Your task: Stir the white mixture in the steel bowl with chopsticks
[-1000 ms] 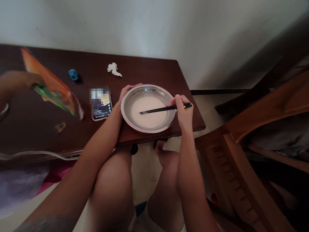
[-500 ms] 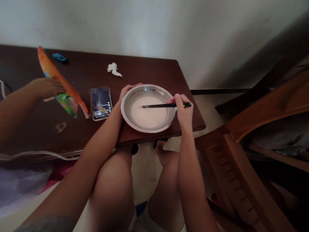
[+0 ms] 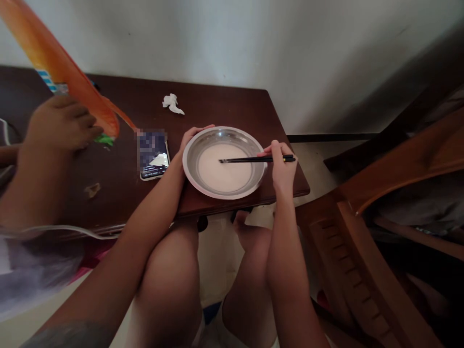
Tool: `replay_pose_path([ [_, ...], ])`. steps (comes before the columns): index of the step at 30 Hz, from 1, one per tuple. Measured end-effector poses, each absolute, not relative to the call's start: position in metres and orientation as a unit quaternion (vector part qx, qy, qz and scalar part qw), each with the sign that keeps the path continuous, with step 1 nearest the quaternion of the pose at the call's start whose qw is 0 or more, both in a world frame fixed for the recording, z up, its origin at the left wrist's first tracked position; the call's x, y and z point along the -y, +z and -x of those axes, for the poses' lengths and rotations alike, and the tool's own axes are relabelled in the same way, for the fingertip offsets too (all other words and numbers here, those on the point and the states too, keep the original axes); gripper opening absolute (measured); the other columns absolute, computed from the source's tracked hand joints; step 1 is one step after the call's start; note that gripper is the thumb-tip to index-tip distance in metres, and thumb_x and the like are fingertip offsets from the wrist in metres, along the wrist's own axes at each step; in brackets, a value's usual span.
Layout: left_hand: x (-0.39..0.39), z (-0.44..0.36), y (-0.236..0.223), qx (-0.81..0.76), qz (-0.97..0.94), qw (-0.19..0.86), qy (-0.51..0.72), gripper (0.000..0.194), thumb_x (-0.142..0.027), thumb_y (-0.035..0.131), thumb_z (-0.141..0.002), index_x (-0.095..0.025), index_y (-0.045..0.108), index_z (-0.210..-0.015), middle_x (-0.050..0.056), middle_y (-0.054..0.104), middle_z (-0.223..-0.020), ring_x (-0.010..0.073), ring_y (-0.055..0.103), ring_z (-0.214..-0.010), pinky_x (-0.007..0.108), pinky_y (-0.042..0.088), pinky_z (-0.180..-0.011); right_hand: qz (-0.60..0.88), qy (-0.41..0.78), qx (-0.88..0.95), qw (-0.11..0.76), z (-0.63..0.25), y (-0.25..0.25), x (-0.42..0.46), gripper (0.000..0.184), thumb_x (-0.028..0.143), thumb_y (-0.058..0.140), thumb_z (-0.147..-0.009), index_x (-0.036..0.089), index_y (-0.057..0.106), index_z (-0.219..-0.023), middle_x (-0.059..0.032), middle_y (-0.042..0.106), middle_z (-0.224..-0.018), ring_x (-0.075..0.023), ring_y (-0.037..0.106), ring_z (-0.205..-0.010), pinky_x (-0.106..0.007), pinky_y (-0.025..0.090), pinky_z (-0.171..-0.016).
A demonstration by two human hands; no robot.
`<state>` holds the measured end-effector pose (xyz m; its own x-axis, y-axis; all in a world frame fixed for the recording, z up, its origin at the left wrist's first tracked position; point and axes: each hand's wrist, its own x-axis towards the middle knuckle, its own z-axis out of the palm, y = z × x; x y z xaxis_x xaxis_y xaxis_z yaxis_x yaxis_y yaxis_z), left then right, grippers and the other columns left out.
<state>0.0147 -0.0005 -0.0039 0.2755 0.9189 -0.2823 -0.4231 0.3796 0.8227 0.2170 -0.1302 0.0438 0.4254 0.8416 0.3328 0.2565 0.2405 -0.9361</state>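
Note:
A wide metal bowl [image 3: 193, 181] stands at the table's front edge, holding a pale, milky liquid [image 3: 226, 176]. Around its left rim curls my left hand [image 3: 189, 138], its fingers along the far side and partly hidden by the bowl. Black chopsticks [image 3: 246, 159] lie nearly level in the grasp of my right hand [image 3: 282, 164], at the bowl's right rim. Their tips reach into the liquid near the middle.
The dark wooden table [image 3: 221, 104] bears a phone [image 3: 155, 157], a crumpled white tissue [image 3: 173, 103] and a small brown scrap [image 3: 92, 190]. At left, another person's hand [image 3: 63, 123] holds an orange bag [image 3: 72, 72]. A white cable [image 3: 78, 230] crosses the front edge; a wooden chair [image 3: 362, 212] stands right.
My right hand and the chopsticks have shifted slightly right. The other person's hand has raised the orange bag up and to the left. The bowl stays in place under my left hand.

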Motion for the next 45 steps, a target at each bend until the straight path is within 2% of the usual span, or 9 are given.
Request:
replay_pose_path([
  [4,0.0,-0.014,-0.004,-0.388,-0.33,0.731,0.454,0.025,-0.021,0.043,-0.08,-0.018,0.068,-0.08,0.004,0.073,-0.09,0.0237,0.062,-0.105,0.033,0.049,-0.089,0.574,0.248,0.466,0.626,-0.219,0.042,0.13,0.037,0.046,0.045,-0.086,0.02,0.052,-0.06,0.0066,0.054,-0.047,-0.0086,0.059,-0.048,-0.024,0.047,-0.062],
  [11,0.001,-0.014,-0.002,-0.389,-0.312,0.735,0.459,0.024,-0.021,0.044,-0.079,-0.019,0.068,-0.08,0.004,0.073,-0.085,0.0221,0.063,-0.1,0.031,0.049,-0.088,0.557,0.26,0.514,0.599,-0.209,0.047,0.131,0.032,0.045,0.048,-0.085,0.02,0.058,-0.068,0.0026,0.065,-0.064,-0.0106,0.065,-0.067,-0.026,0.048,-0.07],
  [17,0.0,-0.015,-0.003,-0.391,-0.311,0.741,0.449,0.024,-0.022,0.044,-0.079,-0.018,0.067,-0.08,0.004,0.072,-0.081,0.0215,0.065,-0.093,0.03,0.051,-0.083,0.576,0.243,0.475,0.619,-0.218,0.043,0.13,0.038,0.048,0.044,-0.086,0.02,0.053,-0.061,0.0046,0.058,-0.052,-0.0095,0.061,-0.053,-0.025,0.047,-0.063],
  [23,0.0,-0.016,-0.003,-0.394,-0.313,0.733,0.457,0.021,-0.021,0.045,-0.078,-0.018,0.066,-0.076,0.005,0.072,-0.078,0.0216,0.066,-0.091,0.03,0.052,-0.081,0.556,0.254,0.534,0.584,-0.21,0.046,0.13,0.034,0.047,0.047,-0.085,0.02,0.058,-0.067,0.0018,0.066,-0.067,-0.011,0.064,-0.071,-0.027,0.049,-0.074],
  [27,-0.001,-0.015,-0.004,-0.386,-0.315,0.741,0.451,0.023,-0.023,0.044,-0.079,-0.019,0.067,-0.08,0.004,0.072,-0.079,0.0225,0.066,-0.091,0.032,0.053,-0.079,0.58,0.234,0.481,0.614,-0.216,0.044,0.131,0.038,0.048,0.043,-0.086,0.02,0.054,-0.063,0.004,0.058,-0.053,-0.0104,0.061,-0.057,-0.026,0.048,-0.066],
  [30,-0.002,-0.014,-0.006,-0.388,-0.316,0.737,0.454,0.023,-0.021,0.044,-0.079,-0.019,0.067,-0.081,0.004,0.073,-0.081,0.0219,0.066,-0.092,0.031,0.053,-0.08,0.569,0.267,0.496,0.6,-0.215,0.045,0.131,0.036,0.047,0.045,-0.086,0.021,0.054,-0.063,0.0052,0.056,-0.05,-0.0103,0.06,-0.054,-0.026,0.048,-0.065],
  [35,-0.003,-0.014,-0.007,-0.397,-0.325,0.727,0.456,0.024,-0.021,0.044,-0.079,-0.02,0.068,-0.083,0.003,0.073,-0.084,0.0214,0.066,-0.096,0.029,0.053,-0.083,0.561,0.237,0.541,0.58,-0.212,0.047,0.13,0.032,0.044,0.049,-0.084,0.02,0.059,-0.065,0.0022,0.065,-0.065,-0.0106,0.063,-0.071,-0.027,0.048,-0.075],
  [41,-0.001,-0.012,-0.006,-0.387,-0.319,0.736,0.455,0.023,-0.023,0.046,-0.079,-0.018,0.068,-0.081,0.004,0.073,-0.085,0.0217,0.065,-0.097,0.029,0.05,-0.089,0.594,0.224,0.462,0.619,-0.221,0.042,0.131,0.041,0.05,0.04,-0.086,0.02,0.052,-0.061,0.0049,0.055,-0.05,-0.0104,0.061,-0.053,-0.026,0.048,-0.064],
  [45,0.001,-0.014,-0.002,-0.394,-0.326,0.729,0.456,0.022,-0.022,0.047,-0.077,-0.019,0.067,-0.083,0.005,0.073,-0.085,0.0235,0.064,-0.098,0.033,0.05,-0.089,0.565,0.283,0.518,0.577,-0.211,0.046,0.132,0.036,0.049,0.045,-0.085,0.021,0.055,-0.064,0.0036,0.06,-0.057,-0.0106,0.063,-0.061,-0.027,0.049,-0.069],
])
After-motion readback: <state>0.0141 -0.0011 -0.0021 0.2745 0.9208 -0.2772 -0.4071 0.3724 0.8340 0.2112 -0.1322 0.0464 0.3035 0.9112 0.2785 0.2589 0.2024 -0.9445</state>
